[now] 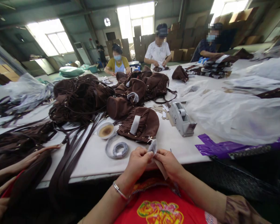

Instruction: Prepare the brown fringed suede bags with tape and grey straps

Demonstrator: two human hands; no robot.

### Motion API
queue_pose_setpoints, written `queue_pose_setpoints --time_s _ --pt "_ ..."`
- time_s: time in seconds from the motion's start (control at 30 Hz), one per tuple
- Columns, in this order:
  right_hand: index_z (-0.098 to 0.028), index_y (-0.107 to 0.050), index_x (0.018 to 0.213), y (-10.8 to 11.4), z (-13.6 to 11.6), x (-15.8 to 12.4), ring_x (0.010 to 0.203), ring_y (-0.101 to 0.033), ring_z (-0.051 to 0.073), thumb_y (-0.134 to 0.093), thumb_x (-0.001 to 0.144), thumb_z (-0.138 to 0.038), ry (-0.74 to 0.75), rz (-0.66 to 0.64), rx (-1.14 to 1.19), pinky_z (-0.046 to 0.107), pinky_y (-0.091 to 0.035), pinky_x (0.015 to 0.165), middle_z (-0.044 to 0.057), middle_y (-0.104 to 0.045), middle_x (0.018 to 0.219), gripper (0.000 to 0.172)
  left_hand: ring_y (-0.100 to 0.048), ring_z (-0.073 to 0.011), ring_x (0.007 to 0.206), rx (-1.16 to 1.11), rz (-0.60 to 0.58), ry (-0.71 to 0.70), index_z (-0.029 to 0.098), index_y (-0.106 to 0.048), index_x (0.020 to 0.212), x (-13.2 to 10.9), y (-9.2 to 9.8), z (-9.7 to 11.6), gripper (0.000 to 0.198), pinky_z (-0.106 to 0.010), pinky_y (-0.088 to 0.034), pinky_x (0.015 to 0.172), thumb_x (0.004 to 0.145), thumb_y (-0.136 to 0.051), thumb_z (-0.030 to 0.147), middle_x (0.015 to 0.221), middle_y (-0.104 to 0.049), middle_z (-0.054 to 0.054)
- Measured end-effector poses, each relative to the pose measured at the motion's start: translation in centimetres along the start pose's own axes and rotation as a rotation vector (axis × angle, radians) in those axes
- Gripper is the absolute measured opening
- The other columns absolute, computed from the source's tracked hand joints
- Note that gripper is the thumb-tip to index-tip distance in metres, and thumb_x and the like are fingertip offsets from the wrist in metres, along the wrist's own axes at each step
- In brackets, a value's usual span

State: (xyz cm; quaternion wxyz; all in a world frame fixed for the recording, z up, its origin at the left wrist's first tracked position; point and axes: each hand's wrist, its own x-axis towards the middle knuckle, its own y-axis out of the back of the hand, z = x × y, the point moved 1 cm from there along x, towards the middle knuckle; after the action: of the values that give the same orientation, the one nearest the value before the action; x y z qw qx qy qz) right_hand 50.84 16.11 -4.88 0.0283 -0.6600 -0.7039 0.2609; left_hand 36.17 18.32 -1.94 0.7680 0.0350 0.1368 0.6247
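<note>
Close to the table's front edge, my left hand pinches a pale, translucent wrapping strip. My right hand grips the same strip from the other side, and its greyish-brown tail hangs below the fingers. The upper end of the strip meets the white knotted tie of a dark brown fringed bag; what the strip covers is hidden. That bag lies just beyond my hands, a white band across its fringe. Left of them sit a coiled grey strap and a round tape roll.
A grey tape dispenser stands at right, near plastic sheeting and purple tape. Brown bags pile up at left, straps trailing off the edge. A neighbour's hands reach in from the left. Several people work across the table.
</note>
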Motion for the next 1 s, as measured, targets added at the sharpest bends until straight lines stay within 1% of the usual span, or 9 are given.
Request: queue_pose_setpoints --time_s 0.13,0.2,0.3,0.4,0.57,0.67,0.83,0.9,1.0 --pt "-0.017 -0.071 0.089 -1.0 0.6 -0.4 0.077 -0.065 0.019 -0.077 0.072 -0.035 -0.119 -0.121 0.441 0.03 -0.053 0.072 0.003 -0.071 0.082 0.025 -0.054 -0.0153 0.077 0.227 0.109 -0.184 0.017 -0.074 0.072 -0.9 -0.1 0.4 0.014 -0.027 -0.044 0.073 0.081 -0.066 0.026 0.078 -0.054 -0.002" --pt "-0.016 -0.072 0.09 -1.5 0.9 -0.3 0.079 -0.066 0.019 -0.077 0.073 -0.031 -0.145 -0.061 0.548 0.029 -0.056 0.074 0.004 -0.073 0.085 0.023 -0.054 -0.0154 0.079 0.23 0.127 -0.214 0.017 -0.074 0.075 -1.3 -0.3 0.3 0.013 -0.027 -0.044 0.074 0.082 -0.065 0.023 0.082 -0.054 -0.003" --pt "-0.015 -0.072 0.081 -2.2 1.4 0.2 0.07 -0.065 0.015 -0.08 0.068 -0.022 -0.174 0.107 0.587 0.024 -0.057 0.067 0.003 -0.073 0.078 0.017 -0.054 -0.0157 0.081 0.235 0.152 -0.242 0.017 -0.072 0.074 -1.6 -0.5 -0.1 0.014 -0.028 -0.044 0.075 0.084 -0.063 0.021 0.083 -0.054 -0.003" --pt "-0.015 -0.071 0.078 -2.7 1.6 0.5 0.061 -0.062 0.013 -0.082 0.066 -0.02 -0.175 0.167 0.557 0.022 -0.054 0.057 0.001 -0.071 0.072 0.017 -0.054 -0.0162 0.081 0.238 0.183 -0.228 0.017 -0.07 0.072 -1.7 -0.5 -0.5 0.016 -0.028 -0.044 0.076 0.085 -0.063 0.023 0.081 -0.054 -0.003" --pt "-0.016 -0.071 0.079 -3.2 1.6 0.1 0.067 -0.065 0.015 -0.085 0.062 -0.021 -0.174 0.161 0.526 0.024 -0.056 0.061 0.002 -0.073 0.078 0.023 -0.052 -0.0153 0.075 0.228 0.232 -0.131 0.017 -0.065 0.064 -2.1 -0.4 -0.6 0.019 -0.028 -0.041 0.071 0.081 -0.068 0.025 0.073 -0.052 -0.001" --pt "-0.016 -0.071 0.079 -3.3 1.5 -0.1 0.065 -0.064 0.014 -0.087 0.062 -0.026 -0.196 0.148 0.491 0.024 -0.055 0.059 0.002 -0.073 0.076 0.025 -0.05 -0.0147 0.073 0.195 0.232 -0.147 0.017 -0.062 0.061 -2.3 -0.4 -0.6 0.023 -0.027 -0.039 0.07 0.081 -0.068 0.026 0.072 -0.051 0.0" --pt "-0.017 -0.071 0.084 -2.8 0.3 -1.0 0.069 -0.063 0.014 -0.088 0.066 -0.034 -0.136 0.017 0.294 0.023 -0.053 0.059 0.001 -0.071 0.081 0.03 -0.05 -0.0137 0.073 0.124 0.213 -0.21 0.016 -0.057 0.057 -2.0 0.2 -1.0 0.027 -0.026 -0.038 0.067 0.081 -0.066 0.024 0.074 -0.05 0.0" --pt "-0.017 -0.071 0.095 -2.2 -0.2 -1.6 0.064 -0.061 0.012 -0.087 0.069 -0.036 -0.136 -0.056 0.113 0.019 -0.047 0.051 0.002 -0.071 0.081 0.037 -0.05 -0.0137 0.073 0.122 0.202 -0.212 0.016 -0.058 0.058 -1.8 0.8 -1.1 0.024 -0.026 -0.038 0.067 0.08 -0.066 0.022 0.074 -0.05 0.0" --pt "-0.013 -0.07 0.086 -0.9 -0.6 -2.2 0.042 -0.043 0.006 -0.085 0.07 -0.046 -0.132 -0.017 -0.149 0.016 -0.029 0.037 -0.001 -0.061 0.057 0.039 -0.05 -0.0138 0.073 0.135 0.15 -0.221 0.016 -0.061 0.061 -1.4 1.6 -1.2 0.02 -0.027 -0.037 0.067 0.079 -0.068 0.024 0.074 -0.052 0.0"
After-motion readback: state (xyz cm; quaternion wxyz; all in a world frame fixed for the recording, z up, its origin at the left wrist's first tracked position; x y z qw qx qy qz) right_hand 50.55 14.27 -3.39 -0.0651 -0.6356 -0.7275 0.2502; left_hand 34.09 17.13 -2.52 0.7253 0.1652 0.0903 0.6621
